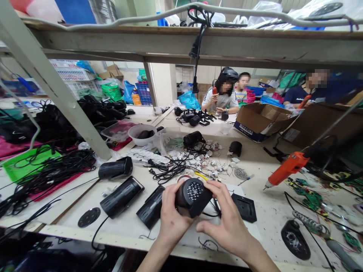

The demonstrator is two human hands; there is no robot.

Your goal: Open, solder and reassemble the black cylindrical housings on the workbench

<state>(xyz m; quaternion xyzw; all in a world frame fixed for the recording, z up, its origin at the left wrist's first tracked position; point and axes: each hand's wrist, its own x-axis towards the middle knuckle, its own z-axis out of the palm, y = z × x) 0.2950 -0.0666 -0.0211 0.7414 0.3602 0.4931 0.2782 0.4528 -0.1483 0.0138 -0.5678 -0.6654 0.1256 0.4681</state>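
Right now you hold the black camera head [193,197] in both hands, just above the near edge of the surface [272,211], with its round LED face turned up toward you. By the look of it, you are at the fitting stage: the front ring of lights sits in the housing and you seem to be seating or checking it. A thin black cable [215,211] trails from under the piece toward your right side.

Your left hand [170,211] wraps the left side of the housing, thumb over the top edge and fingers curled underneath, wrist coming up from below. Your right hand [227,219] closes on the right side, index finger and thumb pinching near the rim, the other fingers folded loosely below.

The next move, I judge, calls for a steady grip with the left while the right turns or presses the face home, without snagging that cable.

Three finished black housings [121,196] lie just to your left, a square black plate [244,207] sits just beside your right hand, and an orange power screwdriver [286,168] hangs well to the right.
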